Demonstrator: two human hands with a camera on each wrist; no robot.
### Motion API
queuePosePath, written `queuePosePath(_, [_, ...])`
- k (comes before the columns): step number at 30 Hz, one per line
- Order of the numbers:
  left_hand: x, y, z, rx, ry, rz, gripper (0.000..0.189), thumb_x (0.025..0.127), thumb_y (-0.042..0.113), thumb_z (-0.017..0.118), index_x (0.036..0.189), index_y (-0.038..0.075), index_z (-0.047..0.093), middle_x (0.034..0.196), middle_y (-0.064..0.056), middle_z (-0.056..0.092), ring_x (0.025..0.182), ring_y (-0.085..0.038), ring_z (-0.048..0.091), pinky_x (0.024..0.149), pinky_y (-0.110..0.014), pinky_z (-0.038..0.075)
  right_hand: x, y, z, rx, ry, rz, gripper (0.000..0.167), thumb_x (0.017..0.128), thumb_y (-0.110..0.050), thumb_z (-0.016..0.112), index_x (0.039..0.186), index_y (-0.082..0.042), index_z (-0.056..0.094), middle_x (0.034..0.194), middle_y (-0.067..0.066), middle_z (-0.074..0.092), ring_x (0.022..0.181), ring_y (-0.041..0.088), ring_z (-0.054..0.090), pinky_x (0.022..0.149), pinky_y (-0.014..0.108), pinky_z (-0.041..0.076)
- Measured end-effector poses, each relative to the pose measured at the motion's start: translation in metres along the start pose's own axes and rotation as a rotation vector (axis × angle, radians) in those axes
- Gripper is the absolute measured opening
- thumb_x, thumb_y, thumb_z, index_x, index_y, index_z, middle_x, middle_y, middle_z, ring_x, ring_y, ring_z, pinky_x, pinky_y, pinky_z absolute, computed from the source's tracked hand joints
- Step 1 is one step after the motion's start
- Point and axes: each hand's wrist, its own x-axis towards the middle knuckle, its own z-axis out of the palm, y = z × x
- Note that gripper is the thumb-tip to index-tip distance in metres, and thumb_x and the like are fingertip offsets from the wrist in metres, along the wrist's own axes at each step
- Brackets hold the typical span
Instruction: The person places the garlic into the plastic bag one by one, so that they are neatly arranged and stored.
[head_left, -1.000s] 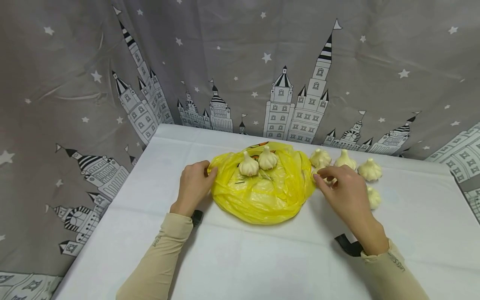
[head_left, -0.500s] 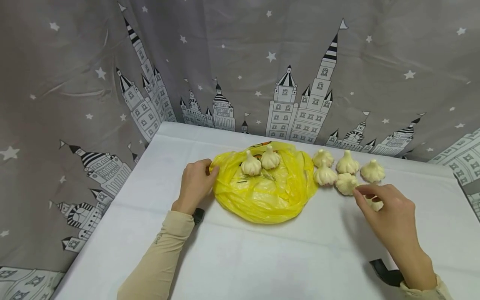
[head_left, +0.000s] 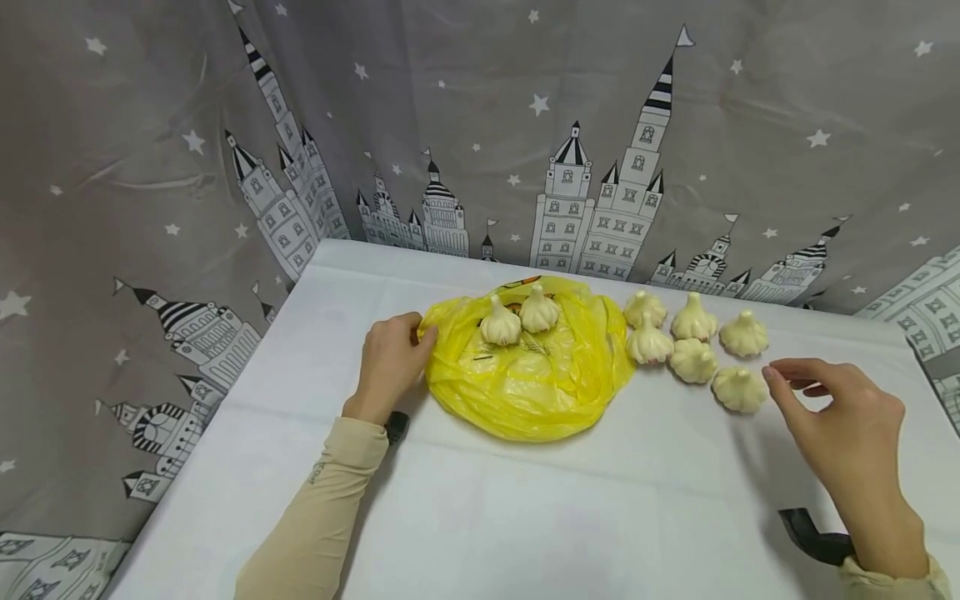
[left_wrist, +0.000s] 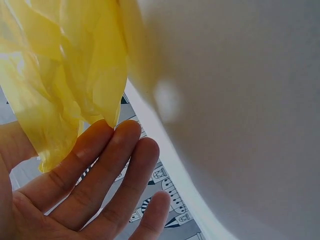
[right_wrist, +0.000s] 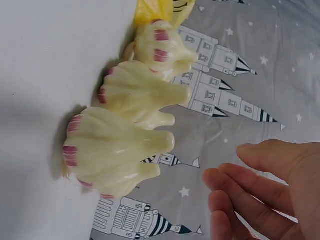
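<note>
I have the left hand (head_left: pixel 390 367) at the left edge of a crumpled, translucent yellow plastic bag (head_left: pixel 525 400); on the left wrist feed its rim is pinched between thumb and forefinger, other fingers extended. Bag lies flattened on a table covered in white cloth (head_left: pixel 480 533). On its far half I count two cream-coloured, ridged garlic bulbs (head_left: pixel 500 323), side by side, necks up. Six similar pale garlic bulbs (head_left: pixel 693 362) sit grouped just right of the bag; the right wrist feed gives me purplish-pink marks (right_wrist: pixel 72 156) low on their sides. The right hand (head_left: pixel 851 429) is raised near the frontmost of the six, holding nothing, thumb and fingers bent toward each other, tips apart. Beige sleeve (head_left: pixel 322 492) on the left forearm. Behind, I see a grey fabric curtain (head_left: pixel 450 50) printed with white stars and black-and-white castles
</note>
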Motion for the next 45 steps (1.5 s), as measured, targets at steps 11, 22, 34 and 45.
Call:
queuePosePath(11, [0.000,0.001,0.000,0.002,0.002,0.002,0.041,0.100,0.020,0.065,0.065,0.012,0.046,0.058,-0.003,0.039,0.055,-0.020,0.038,0.054,-0.032,0.029,-0.004,0.010,0.014,-0.018,-0.109,0.108,0.027,0.083,-0.016,0.086,0.107,-0.007,0.080,0.092,0.018,0.078,0.079,-0.009,0.058,0.069,0.031,0.037])
queuePosePath(22, [0.000,0.002,-0.002,0.003,-0.009,0.003,0.040,0.100,0.020,0.066,0.065,0.012,0.047,0.058,-0.003,0.039,0.055,-0.020,0.038,0.054,-0.032,0.029,-0.009,0.019,0.025,-0.006,-0.156,0.074,0.029,0.081,-0.009,0.088,0.108,-0.004,0.080,0.091,0.024,0.075,0.081,0.044,0.069,0.068,0.028,0.039])
queuePosePath(34, [0.000,0.002,-0.003,0.005,-0.004,0.008,0.038,0.100,0.019,0.066,0.066,0.011,0.050,0.058,-0.003,0.042,0.055,-0.020,0.040,0.054,-0.032,0.030,-0.013,0.021,0.032,0.007,-0.123,0.036,0.031,0.077,-0.006,0.090,0.107,-0.005,0.080,0.091,0.021,0.075,0.077,0.038,0.067,0.068,0.025,0.039])
queuePosePath(45, [0.000,0.003,-0.004,0.004,-0.004,0.006,0.039,0.100,0.019,0.066,0.066,0.011,0.049,0.058,-0.003,0.041,0.055,-0.020,0.039,0.055,-0.032,0.029,-0.012,0.019,0.038,0.040,-0.076,-0.012,0.029,0.076,-0.003,0.091,0.103,-0.002,0.080,0.090,0.020,0.076,0.079,0.035,0.063,0.068,0.011,0.037])
